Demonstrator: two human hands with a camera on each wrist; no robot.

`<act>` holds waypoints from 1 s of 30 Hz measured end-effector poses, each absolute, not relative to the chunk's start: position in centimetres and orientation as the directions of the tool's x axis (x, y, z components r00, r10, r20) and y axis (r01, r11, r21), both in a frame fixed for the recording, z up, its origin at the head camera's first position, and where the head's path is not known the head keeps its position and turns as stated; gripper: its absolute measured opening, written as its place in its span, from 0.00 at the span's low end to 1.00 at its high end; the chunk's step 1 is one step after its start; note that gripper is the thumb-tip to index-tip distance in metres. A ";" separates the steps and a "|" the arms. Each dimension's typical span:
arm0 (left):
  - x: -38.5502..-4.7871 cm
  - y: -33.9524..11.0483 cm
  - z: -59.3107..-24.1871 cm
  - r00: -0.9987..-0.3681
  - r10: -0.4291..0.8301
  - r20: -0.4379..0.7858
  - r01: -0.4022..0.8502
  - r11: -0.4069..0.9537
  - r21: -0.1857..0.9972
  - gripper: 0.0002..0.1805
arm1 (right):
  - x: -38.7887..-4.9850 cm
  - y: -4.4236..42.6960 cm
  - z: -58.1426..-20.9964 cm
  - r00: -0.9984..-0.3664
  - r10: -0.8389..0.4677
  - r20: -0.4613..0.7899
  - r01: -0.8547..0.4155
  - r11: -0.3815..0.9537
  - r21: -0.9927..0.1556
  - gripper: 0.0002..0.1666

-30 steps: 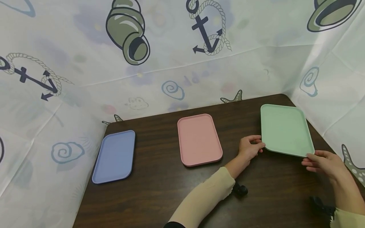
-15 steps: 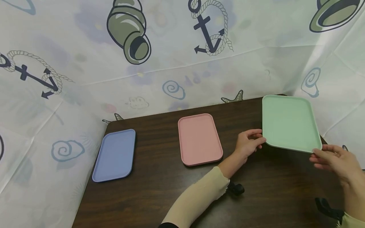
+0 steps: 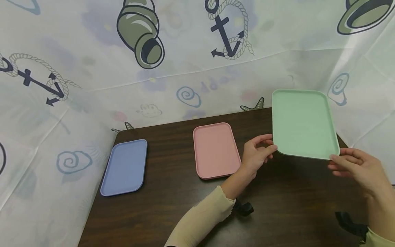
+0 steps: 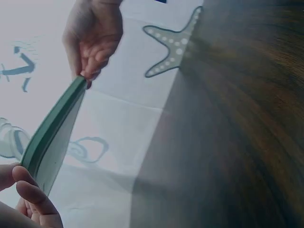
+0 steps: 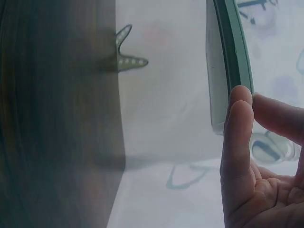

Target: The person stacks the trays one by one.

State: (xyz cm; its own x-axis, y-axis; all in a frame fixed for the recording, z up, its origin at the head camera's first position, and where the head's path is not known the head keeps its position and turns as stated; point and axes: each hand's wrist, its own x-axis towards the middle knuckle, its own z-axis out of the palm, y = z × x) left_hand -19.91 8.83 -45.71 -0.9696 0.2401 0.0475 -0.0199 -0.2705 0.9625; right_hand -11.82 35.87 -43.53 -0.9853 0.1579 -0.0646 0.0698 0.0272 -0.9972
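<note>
Evenly and softly bright in the head view, crisp nearly throughout, with a pale streak of glare down the white fabric backdrop printed with sea motifs (image 3: 191, 65) near the right corner, and a faint sheen on the dark brown wood-grain table (image 3: 172, 206). Dimmed in soft-edged shadow on the tabletop below the pale green rounded rectangular tray (image 3: 303, 123). Hazy, cool and low in contrast in both wrist views: washed out across the backdrop, murky over much of the table, shaded deep green along the tray's rim.
</note>
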 end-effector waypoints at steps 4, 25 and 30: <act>-19.6 7.2 -44.9 -0.969 0.233 0.084 0.016 -0.278 0.960 0.19 | -12.2 34.6 -43.1 -0.993 0.118 -0.026 0.029 0.027 -0.999 0.12; -17.0 -2.5 -44.9 -0.978 0.166 0.130 0.074 -0.309 0.948 0.21 | -14.0 27.4 -42.2 -0.996 -0.084 -0.011 -0.008 0.229 -0.973 0.17; -15.9 -4.6 -45.1 -0.983 0.131 0.125 0.073 -0.345 0.936 0.22 | -14.3 25.5 -42.4 -0.992 -0.129 -0.005 -0.027 0.243 -0.970 0.21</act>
